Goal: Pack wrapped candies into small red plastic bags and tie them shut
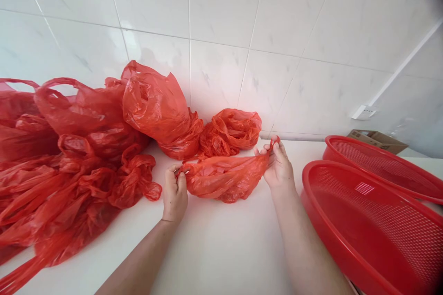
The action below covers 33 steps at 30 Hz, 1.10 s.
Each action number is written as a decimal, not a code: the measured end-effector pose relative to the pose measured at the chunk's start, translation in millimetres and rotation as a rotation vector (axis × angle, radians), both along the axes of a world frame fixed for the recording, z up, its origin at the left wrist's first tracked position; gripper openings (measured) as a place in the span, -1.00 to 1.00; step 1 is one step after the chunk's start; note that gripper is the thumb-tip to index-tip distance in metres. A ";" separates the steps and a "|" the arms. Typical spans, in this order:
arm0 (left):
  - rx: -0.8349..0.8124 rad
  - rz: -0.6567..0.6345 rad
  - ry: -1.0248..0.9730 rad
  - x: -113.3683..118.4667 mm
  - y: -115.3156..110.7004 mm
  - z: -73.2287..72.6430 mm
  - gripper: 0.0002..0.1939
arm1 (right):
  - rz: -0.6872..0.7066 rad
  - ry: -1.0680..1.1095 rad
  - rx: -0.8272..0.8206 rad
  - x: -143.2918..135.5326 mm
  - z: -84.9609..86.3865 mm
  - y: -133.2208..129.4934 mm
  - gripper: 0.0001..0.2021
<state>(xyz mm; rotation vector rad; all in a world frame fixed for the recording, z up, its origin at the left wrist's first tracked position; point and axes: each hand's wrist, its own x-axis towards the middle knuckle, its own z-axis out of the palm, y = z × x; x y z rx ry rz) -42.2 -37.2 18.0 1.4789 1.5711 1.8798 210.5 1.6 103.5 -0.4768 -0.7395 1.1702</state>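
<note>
A red plastic bag stretches sideways between my two hands, just above the white table. My left hand is closed on its left end, with the fingers pinched together. At the other end, my right hand grips the gathered bag handle between thumb and fingers, palm partly turned up. Right behind the held bag lies a crumpled red bag. A fuller, puffed-up red bag leans near the wall to its left.
A large heap of red plastic bags covers the table's left side. Two red perforated plastic baskets stand at the right, beside my right forearm. Behind them sit a cardboard box and a wall socket. A tiled wall closes off the back.
</note>
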 end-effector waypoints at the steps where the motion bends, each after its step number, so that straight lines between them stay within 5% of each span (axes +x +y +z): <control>1: -0.019 -0.008 -0.020 -0.9 1.0 0.1 -0.77 | 0.013 -0.017 -0.029 -1.1 -3.9 2.2 -0.76; 7: -0.119 -0.027 -0.033 -6.5 4.3 0.6 -0.79 | 0.140 -0.101 -0.136 -6.1 -25.9 8.3 -0.71; 12: -0.102 -0.018 -0.068 -8.8 3.8 17.5 -0.79 | 0.170 -0.164 -0.109 -11.1 -17.1 8.7 -0.67; 15: -0.088 -0.060 -0.232 -5.1 9.7 44.9 -0.79 | 0.032 -0.207 -0.066 -12.8 1.2 13.6 -0.65; 18: -0.026 -0.211 -0.371 2.5 17.0 87.1 -0.81 | -0.076 -0.204 0.010 -11.2 27.0 17.5 -0.71; 22: 0.130 -0.335 -0.384 14.8 15.0 148.2 -0.80 | -0.203 -0.187 0.150 -5.5 59.0 17.2 -0.77; 25: 0.174 -0.420 -0.374 23.2 4.8 176.1 -0.81 | -0.208 -0.217 0.208 -1.9 67.4 13.4 -0.68; 28: 0.145 -0.505 -0.369 30.2 -3.4 180.2 -0.76 | -0.140 -0.299 0.184 -2.4 59.8 8.1 -0.61; 33: 0.014 -0.655 -0.297 40.4 -7.0 163.0 -0.68 | 0.053 -0.372 0.117 -13.5 38.3 2.4 -0.73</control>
